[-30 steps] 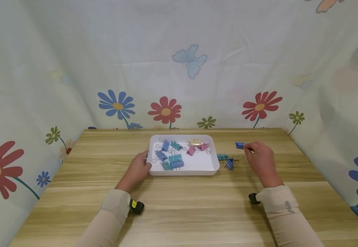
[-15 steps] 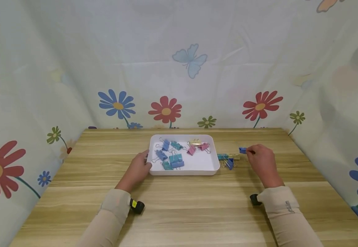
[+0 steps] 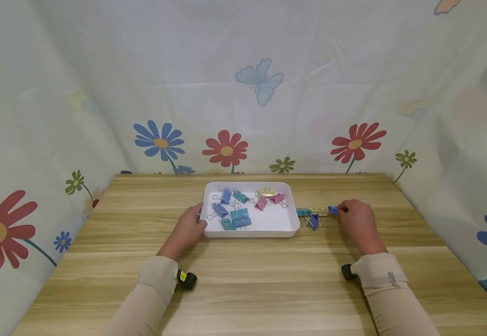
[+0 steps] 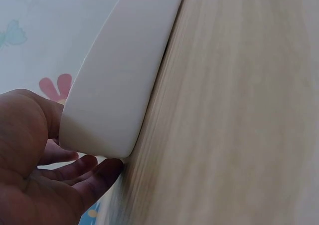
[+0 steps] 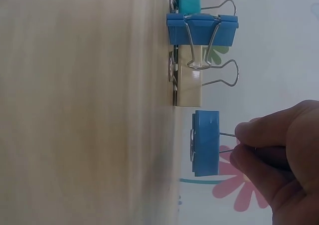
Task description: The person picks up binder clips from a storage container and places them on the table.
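My right hand (image 3: 358,223) pinches a blue binder clip (image 5: 206,143) by its wire handle, thumb against fingertips. That clip is close over the table, at the right end of a row. In the row are a teal binder clip (image 3: 303,212) and a yellow binder clip (image 5: 189,80). Another blue binder clip (image 3: 313,222) lies just in front of them. At the left end of a white tray (image 3: 268,233), my left hand (image 3: 188,229) grips the wall, its fingertips low by the base in the left wrist view.
Inside the tray lie several binder clips, among them a pink clip (image 3: 261,203), a gold clip (image 3: 266,192) and a teal clip (image 3: 239,214). The wooden table (image 3: 252,284) meets a flowered curtain (image 3: 184,70) at its back edge.
My right hand has brought the blue binder clip down and slightly right, from above the row to its right end beside the yellow clip. The left hand stays on the tray.
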Demonstrator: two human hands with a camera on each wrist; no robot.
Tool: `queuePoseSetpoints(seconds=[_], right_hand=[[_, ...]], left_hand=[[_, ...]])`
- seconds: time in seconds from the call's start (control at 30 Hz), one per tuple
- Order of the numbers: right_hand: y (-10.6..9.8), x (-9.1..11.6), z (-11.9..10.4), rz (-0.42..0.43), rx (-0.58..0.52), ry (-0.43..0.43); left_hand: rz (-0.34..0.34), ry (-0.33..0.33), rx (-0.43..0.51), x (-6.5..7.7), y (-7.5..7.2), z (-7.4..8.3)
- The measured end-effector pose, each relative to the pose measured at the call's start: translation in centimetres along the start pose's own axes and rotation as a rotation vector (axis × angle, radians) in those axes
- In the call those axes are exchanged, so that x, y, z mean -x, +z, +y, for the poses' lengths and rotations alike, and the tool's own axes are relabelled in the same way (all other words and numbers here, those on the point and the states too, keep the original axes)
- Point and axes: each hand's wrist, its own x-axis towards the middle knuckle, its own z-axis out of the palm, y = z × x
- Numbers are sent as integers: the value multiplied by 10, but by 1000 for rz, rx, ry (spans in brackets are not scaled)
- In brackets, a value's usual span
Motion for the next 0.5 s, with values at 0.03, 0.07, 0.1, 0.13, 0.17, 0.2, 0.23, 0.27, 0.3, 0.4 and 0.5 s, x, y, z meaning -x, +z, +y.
queuePoseSetpoints(seconds=[0.03,0.07,0.1,0.13,0.17,0.2,0.23,0.27,0.3,0.4,0.5], right_hand=[[0,0,0,-8,0,6],[0,0,1,-14,0,9],[0,-1,1,-20,0,11],[0,-1,1,-24,0,12],[0,-1,1,-28,-1,11],[1,-2,2,-32,-2,10],[1,-3,2,-35,-2,10],[1,-3,2,-39,-3,10],[1,-4,2,-46,-4,12],[2,-6,3,-76,-9,24],[2,-6,3,-103,-11,33]], left_hand=[[0,0,-2,0,0,0],[-1,0,-4,0,0,0],[-2,-1,-3,0,0,-1],[-2,-1,-2,0,0,-1],[-2,0,0,0,0,-1],[-2,2,2,0,0,-1],[-1,3,5,0,0,-1],[0,7,7,0,0,-1],[1,7,9,0,0,-1],[2,8,12,1,-1,0],[0,4,16,2,-1,0]])
